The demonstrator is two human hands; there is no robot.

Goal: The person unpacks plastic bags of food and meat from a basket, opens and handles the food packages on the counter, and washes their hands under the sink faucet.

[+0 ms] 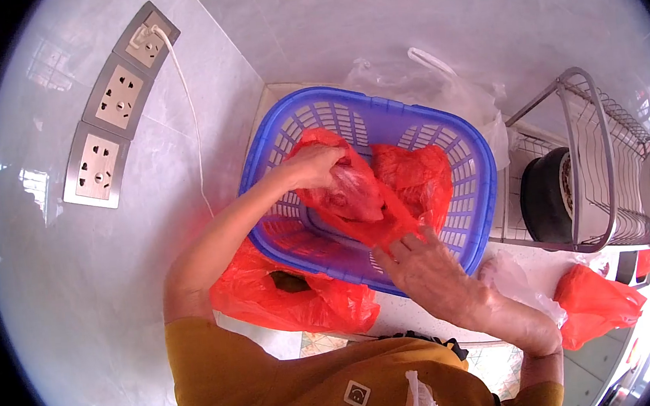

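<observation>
A blue plastic basket (pixel 484 190) with slotted sides holds two red plastic bags. My left hand (pixel 314 167) is on the upper left of the nearer red bag (pixel 351 189), its fingers partly hidden by the plastic; something pinkish shows inside this bag. My right hand (pixel 417 260) reaches over the basket's front rim, fingers bent at the bag's lower right edge with red plastic between them. The other red bag (pixel 414 177) lies in the right part of the basket, behind my right hand.
Another red bag (pixel 294 301) lies before the basket, and one more (pixel 596 304) at the right. Clear plastic bags (pixel 470 107) are behind the basket. A metal dish rack (pixel 604 158) with a dark pot (pixel 546 193) stands right. Wall sockets (pixel 118 101) hold a plugged white cable.
</observation>
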